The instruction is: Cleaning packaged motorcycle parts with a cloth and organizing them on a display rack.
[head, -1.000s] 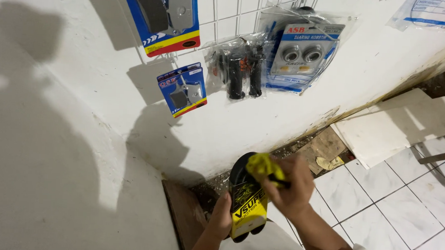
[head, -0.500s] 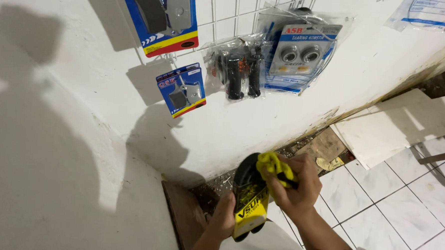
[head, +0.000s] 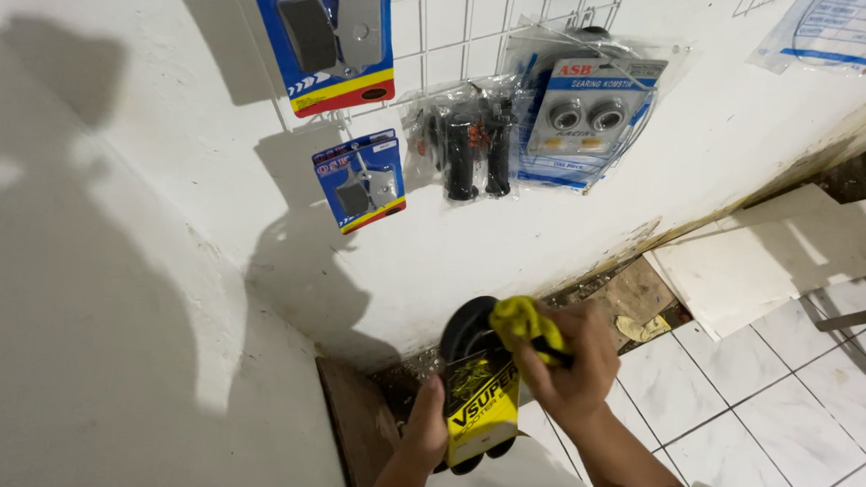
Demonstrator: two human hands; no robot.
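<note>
My left hand (head: 425, 433) grips the lower edge of a packaged black round part with a yellow and black label (head: 479, 406), held upright in front of the white wall. My right hand (head: 569, 361) is closed on a yellow cloth (head: 522, 320) and presses it against the top of the package. Both hands are low in the view, near the wall's bottom corner.
A white wire rack (head: 442, 30) on the wall carries hanging packs: two blue cards with brake pads (head: 330, 34) (head: 360, 180), black handle grips (head: 471, 148) and a bearing pack (head: 584, 119). White boards (head: 773, 258) lean at right over a white tiled floor (head: 776, 414). A brown board (head: 357, 425) lies by the corner.
My right hand with the yellow cloth has shifted slightly right and down across the top of the package. My left hand keeps the same hold.
</note>
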